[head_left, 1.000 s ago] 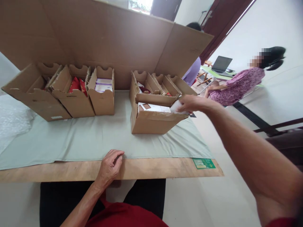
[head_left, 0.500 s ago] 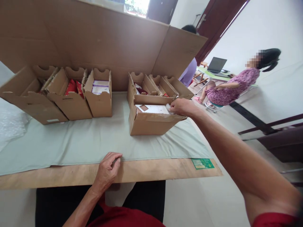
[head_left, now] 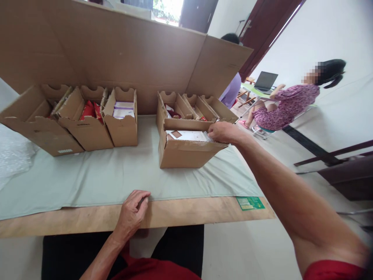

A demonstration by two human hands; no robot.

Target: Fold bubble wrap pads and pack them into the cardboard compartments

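My right hand (head_left: 223,132) reaches into the right end of the front cardboard box (head_left: 189,153), its fingers closed on some clear plastic wrap (head_left: 207,136). The fingertips are partly hidden inside the box. A white card with a diamond-shaped cut-out (head_left: 186,135) lies along the inside of that box, left of the fingers. On the bare wooden edge of the table (head_left: 87,219) rests my left hand (head_left: 135,208), fingers curled and nothing visible in them.
Behind the front box stand several narrow cardboard bins (head_left: 175,103). Three more bins (head_left: 94,134) are at left, with red packets (head_left: 89,111) and white-purple boxes (head_left: 124,112). Bubble wrap (head_left: 14,147) lies far left. A cardboard panel (head_left: 131,58) rises behind. A seated person (head_left: 287,105) is at right.
The plastic at my right fingertips sits slightly lower in the box. My left hand stays put. The seated person at right has raised a forearm.
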